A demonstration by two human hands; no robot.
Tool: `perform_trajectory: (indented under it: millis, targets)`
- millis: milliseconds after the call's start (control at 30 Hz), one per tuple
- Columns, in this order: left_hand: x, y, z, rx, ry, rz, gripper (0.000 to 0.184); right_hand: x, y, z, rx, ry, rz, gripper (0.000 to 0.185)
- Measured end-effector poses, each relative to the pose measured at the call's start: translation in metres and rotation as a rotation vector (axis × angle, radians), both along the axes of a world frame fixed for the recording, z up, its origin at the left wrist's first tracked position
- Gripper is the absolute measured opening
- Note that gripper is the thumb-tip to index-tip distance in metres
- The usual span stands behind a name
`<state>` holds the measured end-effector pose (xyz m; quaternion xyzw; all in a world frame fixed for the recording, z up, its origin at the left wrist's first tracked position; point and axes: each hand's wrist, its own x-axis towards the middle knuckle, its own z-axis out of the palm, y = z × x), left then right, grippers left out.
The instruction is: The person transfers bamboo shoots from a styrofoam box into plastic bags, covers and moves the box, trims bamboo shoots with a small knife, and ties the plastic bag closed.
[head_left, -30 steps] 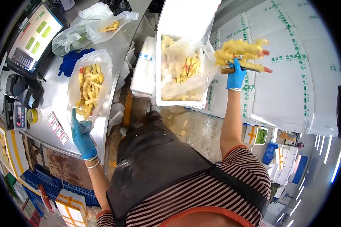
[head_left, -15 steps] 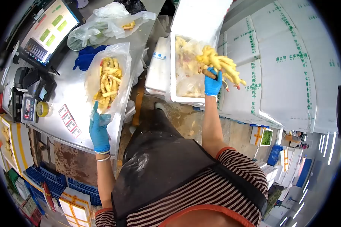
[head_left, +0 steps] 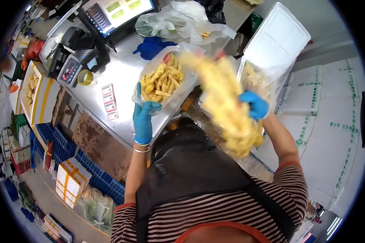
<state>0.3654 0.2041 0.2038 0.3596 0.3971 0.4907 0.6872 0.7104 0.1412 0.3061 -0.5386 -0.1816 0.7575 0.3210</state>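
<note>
My left hand (head_left: 143, 124), in a blue glove, grips the near edge of a clear plastic bag (head_left: 189, 83). Cut yellow ginger pieces (head_left: 162, 80) fill the bag, which lies on the metal table. In my blue-gloved right hand (head_left: 256, 106) is a large, branching ginger root (head_left: 225, 103), smeared by motion. It hangs between the bag and an open white foam box (head_left: 240, 72), partly covering the view of the table edge. More ginger (head_left: 253, 77) shows inside the box, around a clear plastic liner.
On the metal table (head_left: 121, 69) are a monitor (head_left: 113, 14), a label strip (head_left: 110, 102), a tape roll (head_left: 85, 77), a scale display (head_left: 69, 71), a blue cloth (head_left: 153, 47) and another plastic bag (head_left: 170, 24). Stacked white foam boxes (head_left: 328, 105) stand at right.
My right hand has brought the ginger root from over the foam box toward the bag, to the left. The view has turned leftward. My left hand stays at the bag's edge.
</note>
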Motion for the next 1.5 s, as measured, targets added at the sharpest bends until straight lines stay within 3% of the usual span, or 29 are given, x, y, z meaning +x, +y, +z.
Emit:
perform_trajectory:
  millis: [33, 100, 133, 200, 267, 333, 467, 500, 567, 633, 733, 800, 867, 933, 967, 1067, 1133, 1200, 1267, 1367, 1467, 1500]
  targets:
    - [0.0, -0.001, -0.003, 0.005, 0.03, -0.008, 0.064, -0.016, 0.01, -0.008, -0.001, -0.005, 0.212, 0.034]
    - [0.0, -0.003, -0.005, -0.008, 0.077, 0.005, 0.064, -0.036, 0.028, -0.041, -0.155, 0.052, 0.359, 0.035]
    - [0.0, -0.004, -0.006, -0.008, 0.109, 0.01, 0.064, -0.058, 0.039, -0.032, -0.245, -0.015, 0.277, 0.034]
    - [0.001, -0.009, -0.006, -0.016, 0.17, 0.023, 0.064, -0.072, 0.064, -0.08, -0.182, 0.082, 0.137, 0.032]
    - [0.004, -0.012, -0.008, -0.02, 0.185, 0.042, 0.063, -0.102, 0.093, -0.086, -0.004, 0.224, -0.148, 0.033]
    - [0.006, -0.013, -0.016, -0.044, 0.174, 0.064, 0.063, -0.107, 0.139, -0.152, -0.064, 0.27, -0.055, 0.037]
    - [0.01, -0.003, -0.008, -0.033, 0.125, 0.14, 0.064, -0.106, 0.123, -0.102, 0.267, -0.205, 0.426, 0.051]
    - [0.011, 0.0, -0.003, -0.039, 0.146, 0.188, 0.065, -0.101, 0.114, -0.071, 0.334, -0.428, 0.479, 0.054]
    - [0.018, 0.002, 0.0, -0.065, 0.126, 0.211, 0.065, -0.08, 0.109, -0.092, 0.885, -0.875, 0.285, 0.066]
    - [0.023, 0.003, -0.002, -0.135, 0.155, 0.229, 0.064, -0.074, 0.133, -0.074, 1.041, -1.193, 0.046, 0.074]
    - [0.03, 0.006, 0.009, -0.082, 0.131, 0.251, 0.064, -0.062, 0.179, -0.117, 1.077, -1.367, 0.081, 0.074]
    - [0.028, 0.006, 0.009, -0.083, 0.13, 0.253, 0.064, -0.05, 0.208, -0.149, 0.854, -1.19, 0.221, 0.068]
    - [0.023, 0.002, 0.011, -0.104, 0.142, 0.25, 0.064, -0.04, 0.225, -0.165, 0.479, -0.803, 0.312, 0.058]
    - [0.019, -0.001, 0.011, -0.137, 0.153, 0.247, 0.064, -0.04, 0.22, -0.15, 0.809, -1.204, 0.245, 0.042]
    - [0.017, -0.001, 0.01, -0.141, 0.147, 0.234, 0.063, -0.046, 0.212, -0.133, 1.041, -1.314, 0.061, 0.034]
    - [0.012, -0.005, 0.008, -0.161, 0.119, 0.2, 0.061, -0.074, 0.188, -0.07, 1.272, -1.187, -0.038, 0.034]
    - [0.01, -0.008, 0.006, -0.19, 0.106, 0.164, 0.06, -0.095, 0.167, -0.066, 1.192, -0.92, 0.297, 0.036]
    - [0.006, -0.012, 0.0, -0.166, 0.085, 0.119, 0.059, -0.128, 0.155, -0.102, 0.788, -0.737, 0.638, 0.036]
    - [0.002, -0.016, 0.0, -0.164, 0.052, 0.079, 0.058, -0.154, 0.145, -0.178, 0.863, -0.951, 0.754, 0.036]
    - [0.0, -0.019, 0.002, -0.16, 0.027, 0.061, 0.06, -0.173, 0.13, -0.228, 0.855, -1.195, 0.836, 0.036]
    - [-0.007, -0.022, -0.007, -0.153, 0.058, 0.041, 0.063, -0.173, 0.133, -0.229, 0.808, -1.093, 0.81, 0.041]
    - [-0.01, -0.02, 0.0, -0.17, 0.035, 0.056, 0.063, -0.164, 0.133, -0.224, 0.832, -0.958, 0.686, 0.038]
